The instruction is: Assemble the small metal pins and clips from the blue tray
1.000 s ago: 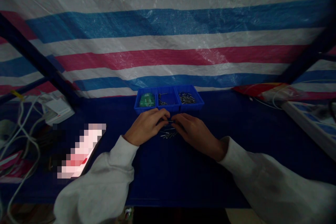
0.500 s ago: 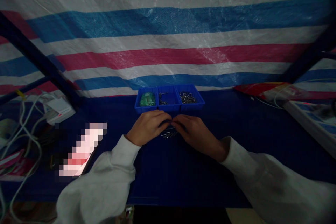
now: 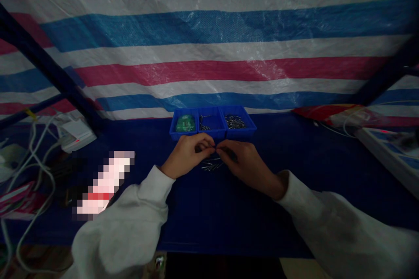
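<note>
My left hand (image 3: pixel 190 152) and my right hand (image 3: pixel 246 161) meet over the blue table (image 3: pixel 222 218), fingertips pinched close together. Whatever sits between the fingertips is too small and dark to make out. Just below them lies a small pile of thin metal pieces (image 3: pixel 212 165). Behind my hands stand three joined blue bins. In the left bin (image 3: pixel 173 127) is a green packet (image 3: pixel 185 123). A few dark metal pieces (image 3: pixel 204 125) lie in the middle bin (image 3: pixel 216 127), and many shiny metal pieces (image 3: pixel 235 122) fill the right bin (image 3: pixel 250 130).
To the left lie a phone-like lit item (image 3: pixel 106 185), blurred out, white cables (image 3: pixel 32 152) and a white box (image 3: pixel 78 136). A red bag (image 3: pixel 327 113) and a white-edged panel (image 3: pixel 386 157) are at right. Striped sheeting (image 3: pixel 209 48) hangs behind.
My fingertips have risen slightly and my fingers have shifted a little, with a gap showing under the right hand's curled fingers. The pile and bins stay put.
</note>
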Motion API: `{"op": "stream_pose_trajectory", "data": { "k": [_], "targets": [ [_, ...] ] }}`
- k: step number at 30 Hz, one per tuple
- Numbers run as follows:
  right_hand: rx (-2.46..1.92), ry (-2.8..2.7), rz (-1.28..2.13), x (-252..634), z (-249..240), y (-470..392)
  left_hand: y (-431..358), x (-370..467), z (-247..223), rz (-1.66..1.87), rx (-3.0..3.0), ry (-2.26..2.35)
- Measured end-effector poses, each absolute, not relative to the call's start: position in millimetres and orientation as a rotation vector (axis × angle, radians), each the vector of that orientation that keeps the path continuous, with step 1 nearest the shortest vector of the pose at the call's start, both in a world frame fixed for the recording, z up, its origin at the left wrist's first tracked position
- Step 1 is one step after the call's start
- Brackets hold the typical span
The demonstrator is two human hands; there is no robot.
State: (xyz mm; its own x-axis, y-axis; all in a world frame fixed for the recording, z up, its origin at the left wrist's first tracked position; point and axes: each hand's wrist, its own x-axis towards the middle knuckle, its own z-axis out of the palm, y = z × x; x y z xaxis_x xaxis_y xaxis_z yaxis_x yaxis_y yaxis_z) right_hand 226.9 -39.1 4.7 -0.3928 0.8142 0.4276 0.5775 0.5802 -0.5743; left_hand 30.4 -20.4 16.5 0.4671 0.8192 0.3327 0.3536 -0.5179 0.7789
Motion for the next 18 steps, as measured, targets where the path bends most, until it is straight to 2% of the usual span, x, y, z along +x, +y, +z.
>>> {"op": "stream_pose_trajectory", "data": {
  "k": [5,11,18],
  "targets": [
    [-1.086,-2.004,0.709,228.8,3.5,-34.3,-20.7,32.6,16.3,0.972,1.927,0.979],
    [-0.991,-1.941,0.961,229.9,0.0,-31.2,-25.2,32.0,17.5,0.973,2.059,1.017],
    [-1.041,-1.919,1.012,231.3,-2.1,-26.6,-22.9,28.5,18.0,1.116,2.482,0.933]
  ]
}}
